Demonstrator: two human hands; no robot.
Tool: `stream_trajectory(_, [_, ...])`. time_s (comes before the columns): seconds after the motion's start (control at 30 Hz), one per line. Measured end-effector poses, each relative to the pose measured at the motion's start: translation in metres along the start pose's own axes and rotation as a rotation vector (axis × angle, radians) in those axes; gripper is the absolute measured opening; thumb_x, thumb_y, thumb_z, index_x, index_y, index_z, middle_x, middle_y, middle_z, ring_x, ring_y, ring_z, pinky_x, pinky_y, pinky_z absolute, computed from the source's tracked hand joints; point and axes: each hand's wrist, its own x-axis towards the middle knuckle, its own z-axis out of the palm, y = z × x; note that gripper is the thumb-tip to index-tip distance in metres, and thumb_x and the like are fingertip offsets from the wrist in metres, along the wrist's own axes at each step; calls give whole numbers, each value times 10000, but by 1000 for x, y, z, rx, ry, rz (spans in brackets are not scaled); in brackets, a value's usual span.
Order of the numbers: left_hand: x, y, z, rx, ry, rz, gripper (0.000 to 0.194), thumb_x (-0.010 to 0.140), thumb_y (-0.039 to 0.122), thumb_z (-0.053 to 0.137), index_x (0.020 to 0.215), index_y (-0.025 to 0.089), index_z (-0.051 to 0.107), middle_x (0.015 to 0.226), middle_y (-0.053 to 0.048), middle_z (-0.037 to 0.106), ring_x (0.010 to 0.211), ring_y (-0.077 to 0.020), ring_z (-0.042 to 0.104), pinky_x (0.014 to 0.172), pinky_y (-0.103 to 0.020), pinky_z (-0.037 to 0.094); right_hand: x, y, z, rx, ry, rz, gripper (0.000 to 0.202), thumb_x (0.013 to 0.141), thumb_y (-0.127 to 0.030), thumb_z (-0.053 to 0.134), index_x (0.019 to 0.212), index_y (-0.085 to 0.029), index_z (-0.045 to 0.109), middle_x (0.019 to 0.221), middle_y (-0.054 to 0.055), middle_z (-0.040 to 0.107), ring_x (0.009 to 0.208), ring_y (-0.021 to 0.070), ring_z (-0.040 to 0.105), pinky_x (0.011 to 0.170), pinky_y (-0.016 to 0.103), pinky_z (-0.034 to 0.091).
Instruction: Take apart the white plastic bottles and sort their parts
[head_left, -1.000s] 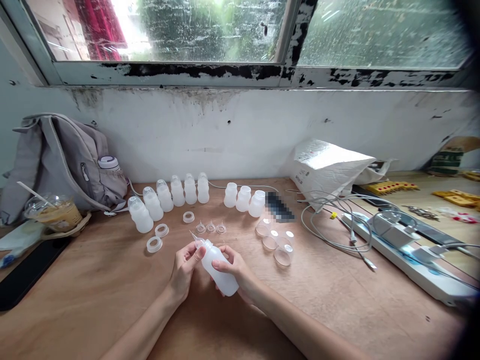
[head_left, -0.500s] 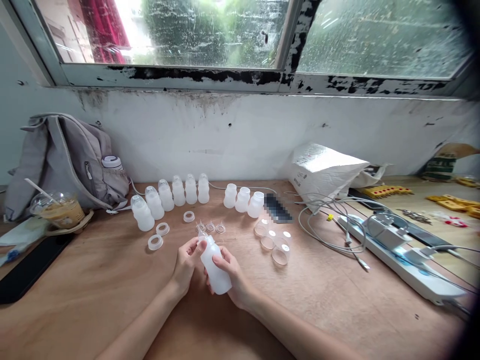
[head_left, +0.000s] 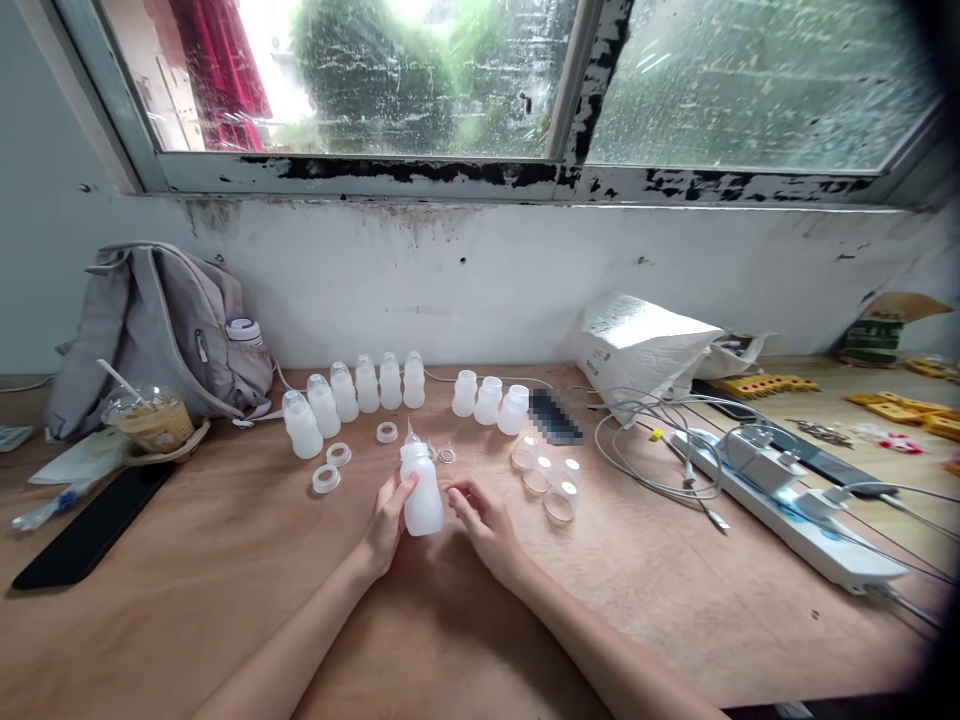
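Observation:
My left hand (head_left: 388,520) is closed around a frosted baby bottle (head_left: 424,505), held nearly upright over the table. A clear pointed nipple (head_left: 410,432) sits on its top, with a collar at the neck. My right hand (head_left: 484,520) is just right of the bottle, apart from it, its fingers loosely bent and holding nothing. Behind the bottle lie clear nipples (head_left: 447,453), partly hidden by it. Loose white collar rings (head_left: 326,479) rest on the left, and clear domed caps (head_left: 559,502) lie on the right.
Several capped bottles (head_left: 303,425) stand in a curved row at the back left. Three uncapped bottles (head_left: 488,401) stand right of them. A drink cup (head_left: 154,418) and black phone (head_left: 94,525) are at left. Cables (head_left: 637,450) and a power strip (head_left: 802,520) lie at right.
My right hand has let go of the bottle and moved a little right. The bottle, in my left hand, is now more upright. The view has shifted slightly.

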Motion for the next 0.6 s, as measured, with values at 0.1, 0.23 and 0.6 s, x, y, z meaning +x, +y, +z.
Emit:
stream_trajectory(0.1, [1, 0, -3, -6, 22, -43, 417, 754, 452, 519, 1010, 124, 507, 885, -85, 623, 702, -185, 609, 575, -256, 458, -4, 0, -21, -217, 106, -39, 257, 837, -392, 455, 713, -189, 553, 677, 26, 537, 606, 142, 500, 524, 246, 398])
stream_trajectory(0.23, [3, -5, -6, 10, 14, -119, 398, 743, 488, 497, 933, 139, 501, 842, -71, 617, 585, -152, 592, 502, -252, 450, -10, -5, -63, -494, 194, -99, 274, 825, -405, 451, 718, -183, 569, 692, 37, 550, 590, 143, 500, 532, 251, 388])
stream_trajectory(0.6, [-1, 2, 2, 104, -23, -117, 469, 678, 528, 590, 940, 172, 431, 737, -15, 567, 516, -107, 541, 479, -220, 413, -21, 15, -134, -936, 183, 409, 447, 713, -588, 466, 905, -191, 541, 560, 12, 563, 551, 207, 558, 515, 288, 367])
